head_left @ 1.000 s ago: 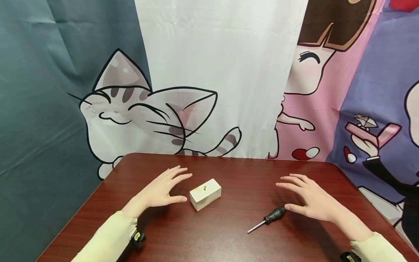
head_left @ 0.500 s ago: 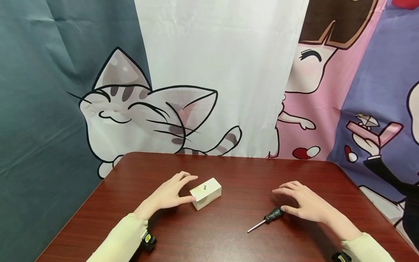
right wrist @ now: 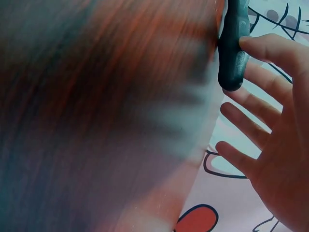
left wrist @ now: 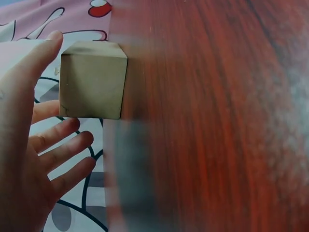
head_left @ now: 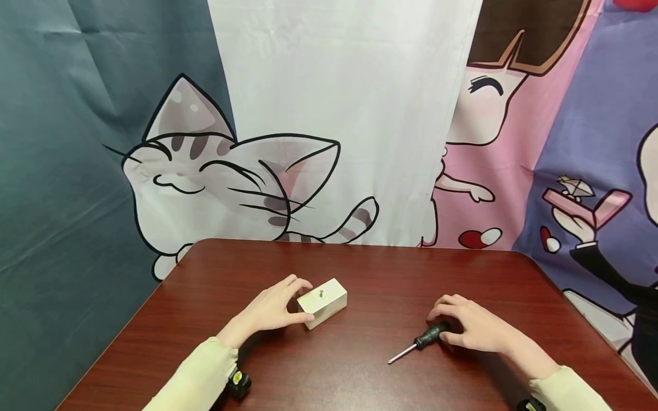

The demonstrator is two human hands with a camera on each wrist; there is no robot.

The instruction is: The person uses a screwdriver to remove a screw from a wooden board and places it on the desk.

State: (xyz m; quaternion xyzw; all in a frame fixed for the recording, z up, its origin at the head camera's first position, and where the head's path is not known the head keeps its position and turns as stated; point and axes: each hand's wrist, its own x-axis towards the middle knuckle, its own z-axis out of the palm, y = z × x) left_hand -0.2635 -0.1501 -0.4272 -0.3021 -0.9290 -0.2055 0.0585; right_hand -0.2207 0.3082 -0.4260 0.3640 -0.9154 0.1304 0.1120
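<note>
On the dark red table lies a pale wooden block (head_left: 331, 308) with a small screw (head_left: 321, 293) standing up from its top. My left hand (head_left: 269, 308) is spread about the block's left end, thumb along the near side and fingers toward the far side. The left wrist view shows the end face of the block (left wrist: 91, 87) between thumb and fingers, the lower fingers loose. A screwdriver (head_left: 428, 338) with a black handle lies to the right, shaft pointing front left. My right hand (head_left: 475, 325) is at its handle; in the right wrist view the thumb tip overlaps the handle (right wrist: 234, 53), other fingers extended.
The wooden table (head_left: 360, 377) has rounded far corners. Right behind its far edge hangs a cartoon-printed curtain (head_left: 349, 85). Dark wrist cameras are strapped at both sleeves (head_left: 200, 371).
My left hand has moved right and toward me, its thumb and fingers now around the block's end. My right hand has lowered and moved left to the screwdriver handle. Block and screwdriver have stayed put.
</note>
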